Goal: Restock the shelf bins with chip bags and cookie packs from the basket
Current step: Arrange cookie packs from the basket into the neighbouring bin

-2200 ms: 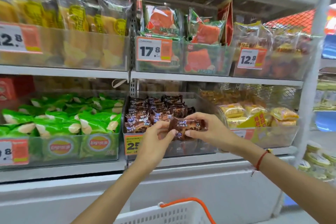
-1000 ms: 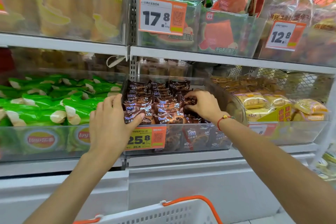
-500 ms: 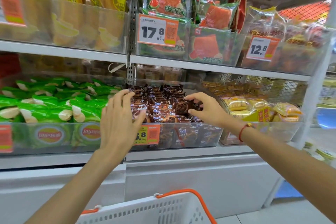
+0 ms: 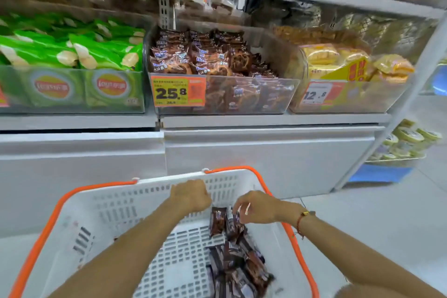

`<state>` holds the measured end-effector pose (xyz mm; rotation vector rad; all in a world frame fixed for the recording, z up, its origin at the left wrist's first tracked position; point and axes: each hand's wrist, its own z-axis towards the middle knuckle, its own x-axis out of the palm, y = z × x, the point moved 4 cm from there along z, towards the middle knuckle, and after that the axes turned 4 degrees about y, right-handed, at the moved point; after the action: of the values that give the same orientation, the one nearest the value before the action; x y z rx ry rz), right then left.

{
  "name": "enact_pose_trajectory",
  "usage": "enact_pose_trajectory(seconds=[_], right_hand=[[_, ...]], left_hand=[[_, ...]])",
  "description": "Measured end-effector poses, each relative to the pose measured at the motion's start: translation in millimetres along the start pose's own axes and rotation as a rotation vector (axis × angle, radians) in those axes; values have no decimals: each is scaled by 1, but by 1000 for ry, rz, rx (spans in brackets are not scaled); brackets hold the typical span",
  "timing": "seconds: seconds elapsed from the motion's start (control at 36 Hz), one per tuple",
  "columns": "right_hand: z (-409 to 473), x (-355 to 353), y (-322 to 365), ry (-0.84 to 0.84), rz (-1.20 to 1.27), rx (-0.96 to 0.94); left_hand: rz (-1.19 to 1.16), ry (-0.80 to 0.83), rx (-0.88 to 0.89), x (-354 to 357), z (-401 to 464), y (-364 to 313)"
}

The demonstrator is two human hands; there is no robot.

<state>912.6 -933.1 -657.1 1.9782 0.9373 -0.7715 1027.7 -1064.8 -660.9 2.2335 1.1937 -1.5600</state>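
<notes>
Below the shelf whose middle bin [image 4: 242, 94] is nearly full, both hands reach into the basket [image 4: 79, 203]: right hand [image 4: 257, 207] pinches a brown cookie pack [image 4: 232, 224] by its top edge, left hand [image 4: 191, 195] looks fisted and empty, so lift straight up, gently.

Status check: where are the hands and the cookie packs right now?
Both hands down in the basket. Right hand pinching cookie packs; left hand curled, grip unclear. More packs loose below. Nothing blocking the cookie bin.
</notes>
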Motion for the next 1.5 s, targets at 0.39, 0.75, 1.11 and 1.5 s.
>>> enact_pose_trajectory(seconds=[0.39,0.75,1.11,1.5], right_hand=[[24,131,-37,391,-460,-20],[30,150,-31,269,-678,48],[7,38,-9,177,210,146],[-28,-157,96,-232,394,-75]], left_hand=[[-654,507,-85,206,-7,16],[-713,398,-207,219,10,-1],[-867,410,-196,73,11,-17],[-934,-273,57,-157,-55,-28]])
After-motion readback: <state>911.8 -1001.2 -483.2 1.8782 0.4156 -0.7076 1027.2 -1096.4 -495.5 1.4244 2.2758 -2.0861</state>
